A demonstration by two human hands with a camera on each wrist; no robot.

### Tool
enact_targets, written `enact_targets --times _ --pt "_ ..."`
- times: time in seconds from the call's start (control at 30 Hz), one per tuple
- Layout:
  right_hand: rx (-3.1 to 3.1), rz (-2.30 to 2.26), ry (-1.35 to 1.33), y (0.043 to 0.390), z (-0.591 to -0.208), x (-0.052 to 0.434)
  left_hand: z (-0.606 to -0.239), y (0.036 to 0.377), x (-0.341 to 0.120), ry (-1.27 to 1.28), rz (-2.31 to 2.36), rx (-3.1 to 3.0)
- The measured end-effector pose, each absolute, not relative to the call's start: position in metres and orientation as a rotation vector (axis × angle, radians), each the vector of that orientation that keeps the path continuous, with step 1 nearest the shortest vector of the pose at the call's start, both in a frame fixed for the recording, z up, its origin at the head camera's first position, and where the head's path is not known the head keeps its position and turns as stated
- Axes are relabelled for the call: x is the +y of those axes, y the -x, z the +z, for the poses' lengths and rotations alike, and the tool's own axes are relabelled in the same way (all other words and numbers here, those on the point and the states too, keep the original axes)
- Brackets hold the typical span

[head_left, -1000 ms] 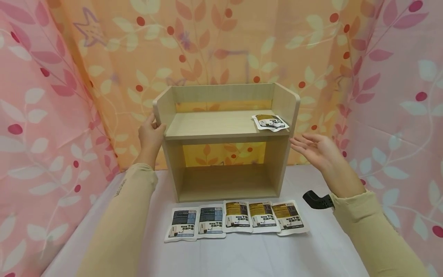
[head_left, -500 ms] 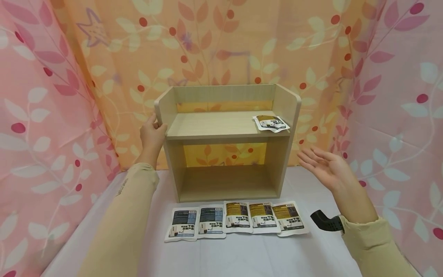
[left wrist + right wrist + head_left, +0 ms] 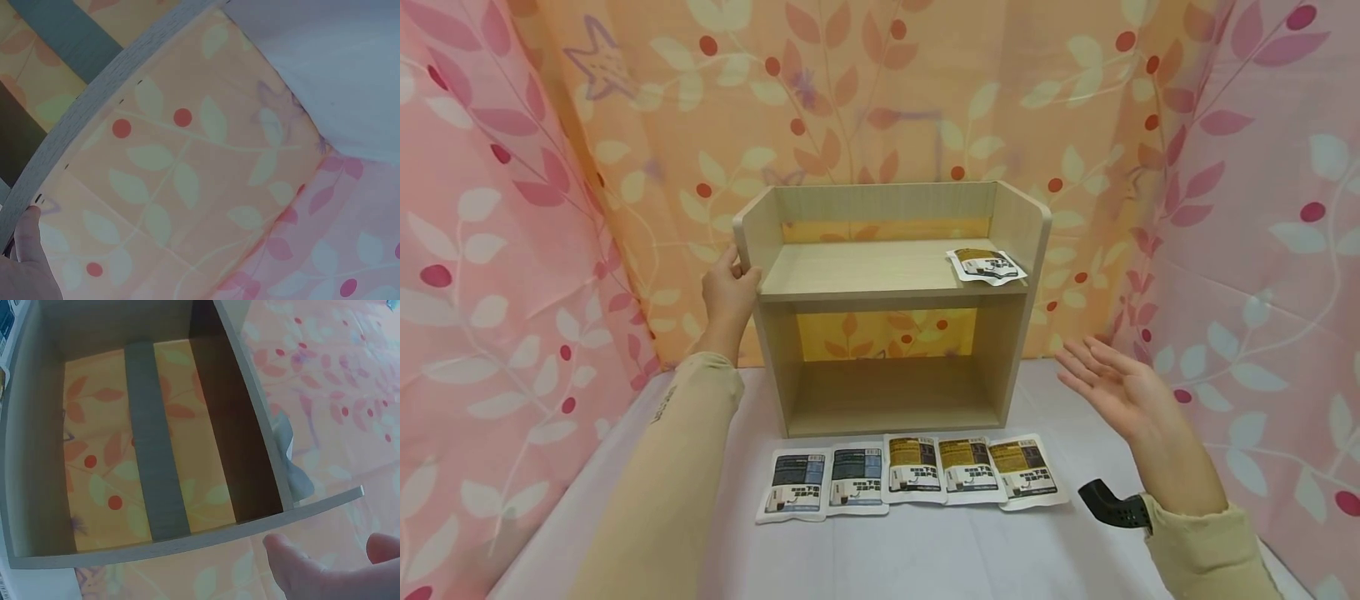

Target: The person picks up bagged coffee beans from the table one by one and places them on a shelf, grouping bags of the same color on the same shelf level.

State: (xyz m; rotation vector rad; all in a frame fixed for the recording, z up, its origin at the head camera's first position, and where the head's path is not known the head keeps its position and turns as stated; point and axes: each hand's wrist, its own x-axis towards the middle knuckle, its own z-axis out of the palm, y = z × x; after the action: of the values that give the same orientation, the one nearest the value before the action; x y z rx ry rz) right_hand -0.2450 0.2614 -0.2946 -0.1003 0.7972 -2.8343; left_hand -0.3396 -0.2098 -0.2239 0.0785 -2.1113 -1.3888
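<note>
A small pale wooden shelf point(image 3: 880, 296) with two levels stands on the table. At its left side panel my left hand point(image 3: 727, 292) grips the front edge; the left wrist view shows a finger point(image 3: 29, 234) against that edge. My right hand point(image 3: 1120, 392), palm turned up and fingers extended, is held in the air right of the shelf, touching nothing. One white packet point(image 3: 987, 266) with a brown-gold label lies on the upper level at the right. Several more packets lie side by side before the shelf, including a blue-labelled packet point(image 3: 795, 485) and a gold-labelled packet point(image 3: 1028, 472).
A white cloth point(image 3: 925, 554) covers the table. Patterned curtains, orange behind point(image 3: 880, 92) and pink at the left point(image 3: 482, 275) and right, surround it. A black curved device point(image 3: 1112, 505) sits at the right wrist.
My right hand has moved down and to the right, away from the shelf's right panel. The left hand, shelf and packets stay in place.
</note>
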Motion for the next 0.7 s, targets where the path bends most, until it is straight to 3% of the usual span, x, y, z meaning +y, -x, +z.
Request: enact_targets --times 0.7 --pt "0.957 -2.76 0.104 0.231 -0.342 0.28 -0.223 0.337 -0.21 -0.075 -1.375 -2.123"
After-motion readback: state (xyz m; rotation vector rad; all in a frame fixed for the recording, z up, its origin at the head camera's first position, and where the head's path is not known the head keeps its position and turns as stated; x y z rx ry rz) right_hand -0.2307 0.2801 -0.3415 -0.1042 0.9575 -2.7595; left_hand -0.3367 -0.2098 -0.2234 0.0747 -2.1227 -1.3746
